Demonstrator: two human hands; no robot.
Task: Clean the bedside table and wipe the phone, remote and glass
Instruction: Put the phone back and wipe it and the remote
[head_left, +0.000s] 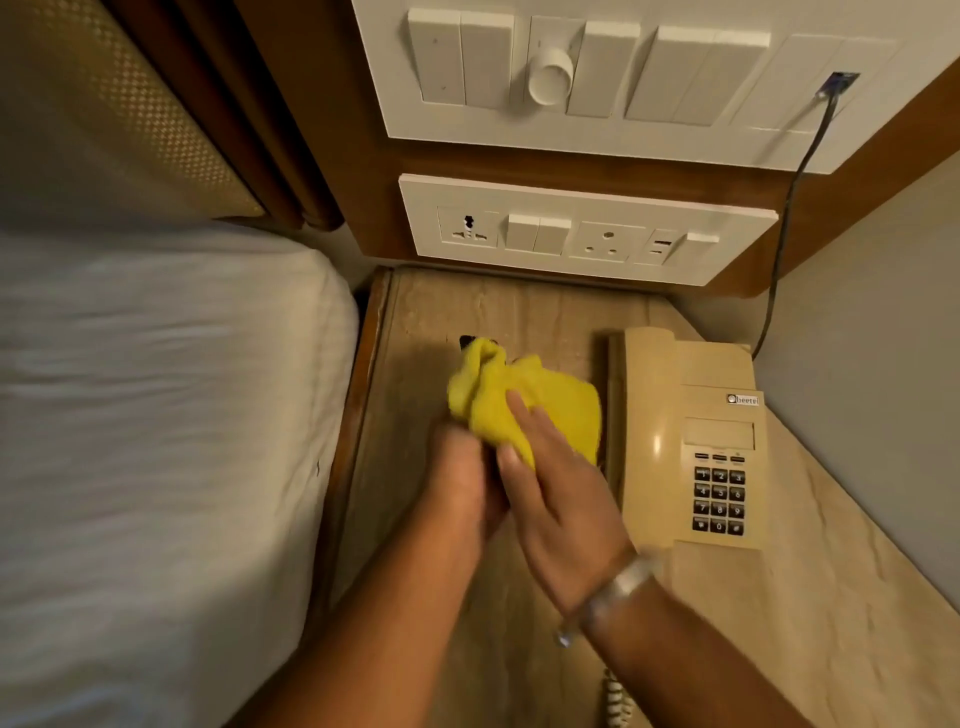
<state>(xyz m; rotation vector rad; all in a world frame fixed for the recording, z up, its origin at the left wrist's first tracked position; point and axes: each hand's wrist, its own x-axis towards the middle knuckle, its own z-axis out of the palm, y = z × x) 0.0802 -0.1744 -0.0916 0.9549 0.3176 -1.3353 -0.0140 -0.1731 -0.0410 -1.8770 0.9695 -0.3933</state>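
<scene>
Yellow bunched cloth (524, 402) wrapped around a dark object, gripped by both hands.

The table top (519, 306) is bare at the back, below the plug sockets (587, 234); the phone (691, 441) fills the right side by the wall; the bed (156, 389) blocks the left; both hands crowd the middle

Your yellow cloth (524, 405) is sitting bunched over a dark object, mostly hidden, its tip (467, 341) showing. The beige keypad phone (691, 441) is lying flat just beside, on the marbled table (519, 312).
</scene>
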